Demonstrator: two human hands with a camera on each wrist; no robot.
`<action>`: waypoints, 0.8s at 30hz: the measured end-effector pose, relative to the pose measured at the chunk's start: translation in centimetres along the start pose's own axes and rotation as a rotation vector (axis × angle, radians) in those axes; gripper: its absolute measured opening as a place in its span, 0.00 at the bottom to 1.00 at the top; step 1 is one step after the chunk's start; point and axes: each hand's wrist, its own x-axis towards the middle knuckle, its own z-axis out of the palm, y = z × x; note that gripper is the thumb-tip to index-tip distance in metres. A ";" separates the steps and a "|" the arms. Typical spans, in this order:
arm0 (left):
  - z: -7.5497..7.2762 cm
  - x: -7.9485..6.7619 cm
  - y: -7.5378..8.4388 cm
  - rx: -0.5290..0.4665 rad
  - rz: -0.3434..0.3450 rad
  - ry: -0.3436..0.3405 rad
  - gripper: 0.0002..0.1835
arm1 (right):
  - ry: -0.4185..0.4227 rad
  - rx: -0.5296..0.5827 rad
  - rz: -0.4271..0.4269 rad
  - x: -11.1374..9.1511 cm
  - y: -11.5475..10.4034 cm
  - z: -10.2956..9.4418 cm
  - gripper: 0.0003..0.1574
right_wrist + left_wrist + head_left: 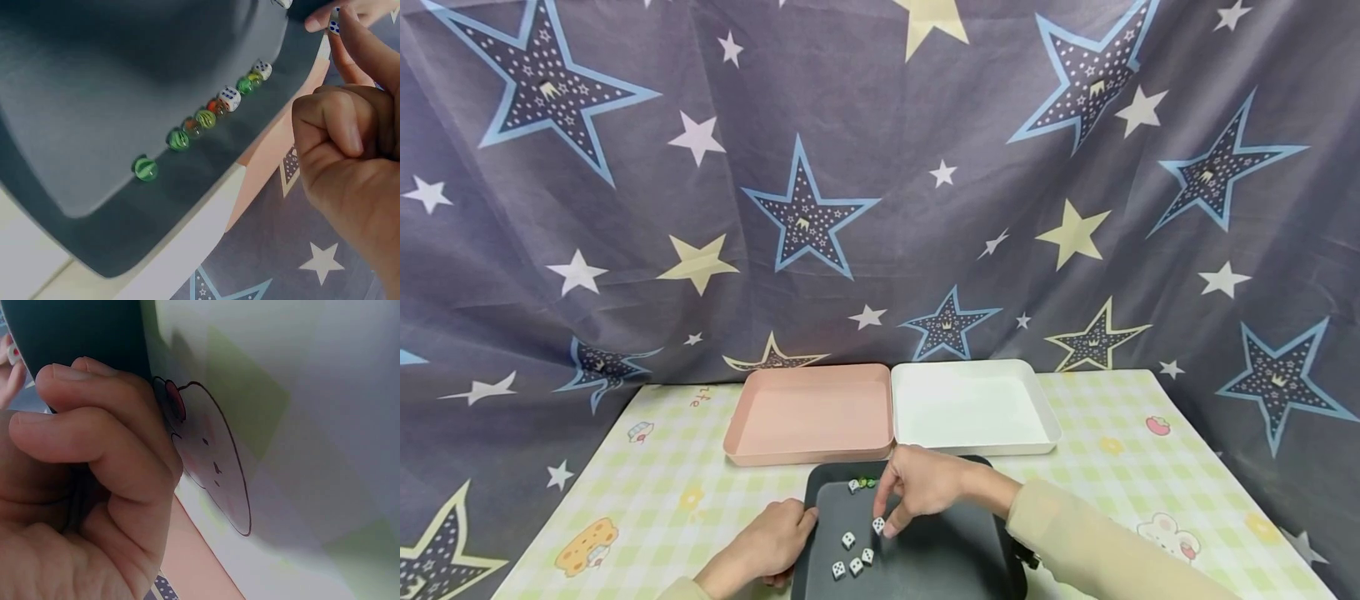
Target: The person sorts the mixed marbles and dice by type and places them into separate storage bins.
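Note:
My right hand [928, 482] pinches a white die [878, 526] between thumb and forefinger, just over a dark grey tray [951, 554]. In the right wrist view that die [334, 22] shows blue pips, and the other fingers are curled in. Several more dice [848, 540] lie in the left part of the tray. Along its far side, glass marbles [178, 139] sit in a row with two dice [229, 99] among them; my right hand hides most of these from the head view. At the tray's left rim, my left hand [775, 537] holds the edge with curled fingers.
Behind the dark tray stand a pink tray [816, 412] on the left and a white tray [970, 408] on the right, side by side. A green-checked cloth [692, 467] with cartoon prints covers the table. Beyond it hangs a dark star-patterned curtain [880, 242].

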 end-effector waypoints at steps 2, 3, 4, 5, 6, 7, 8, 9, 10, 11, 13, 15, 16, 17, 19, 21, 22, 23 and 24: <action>0.0 0.0 0.0 0.003 0.003 0.004 0.25 | 0.010 -0.004 -0.009 0.2 0.0 -0.3 0.08; 0.0 0.0 0.0 0.004 0.004 0.004 0.25 | 0.013 -0.008 -0.014 0.2 0.0 -0.5 0.08; 0.0 0.0 -0.1 0.003 0.005 0.004 0.25 | 0.017 -0.010 -0.016 0.3 -0.1 -0.6 0.08; 0.0 0.0 -0.1 0.002 0.007 0.003 0.25 | 0.022 -0.012 -0.016 0.3 -0.1 -0.7 0.08; 0.0 0.0 -0.1 0.001 0.009 0.001 0.25 | 0.028 -0.013 -0.013 0.3 -0.1 -0.8 0.08; 0.0 0.0 -0.1 -0.002 0.011 0.000 0.25 | 0.032 -0.017 -0.009 0.4 -0.1 -0.9 0.09; 0.0 0.0 -0.1 -0.004 0.013 -0.002 0.26 | 0.036 -0.016 -0.004 0.3 -0.1 -0.9 0.09; 0.0 0.0 0.0 -0.007 0.015 -0.003 0.26 | 0.043 -0.013 0.000 0.4 -0.1 -1.0 0.09; -0.1 0.0 -0.1 -0.009 0.018 -0.004 0.26 | 0.050 -0.009 0.006 0.4 -0.1 -1.1 0.09; 0.0 0.0 -0.1 -0.012 0.019 -0.005 0.26 | 0.057 -0.006 0.011 0.4 -0.1 -1.1 0.09; 0.0 0.2 -0.2 -0.013 0.017 -0.005 0.25 | 0.072 0.002 0.020 0.5 -0.1 -1.2 0.09; 0.2 0.5 -0.6 -0.005 0.011 -0.003 0.24 | 0.090 0.009 0.032 0.6 -0.1 -1.2 0.09; 0.2 0.5 -0.6 -0.005 0.010 -0.003 0.24 | 0.099 0.012 0.038 0.6 0.0 -1.3 0.09; 0.2 0.5 -0.6 -0.005 0.007 -0.003 0.24 | 0.105 0.016 0.044 0.7 0.1 -1.3 0.09; 0.2 0.5 -0.5 -0.006 0.003 -0.007 0.24 | 0.115 0.023 0.053 0.8 0.2 -1.4 0.09; 0.1 0.2 -0.2 -0.014 0.001 -0.010 0.24 | 0.130 0.031 0.059 0.9 0.3 -1.4 0.09; 0.0 0.2 -0.1 -0.017 0.005 -0.012 0.25 | 0.139 0.031 0.060 1.0 0.4 -1.5 0.09; 0.0 0.1 -0.2 -0.018 0.005 -0.012 0.25 | 0.148 0.029 0.063 1.1 0.5 -1.5 0.09; 0.0 0.1 -0.2 -0.018 0.008 -0.012 0.25 | 0.159 0.023 0.066 1.1 0.5 -1.5 0.09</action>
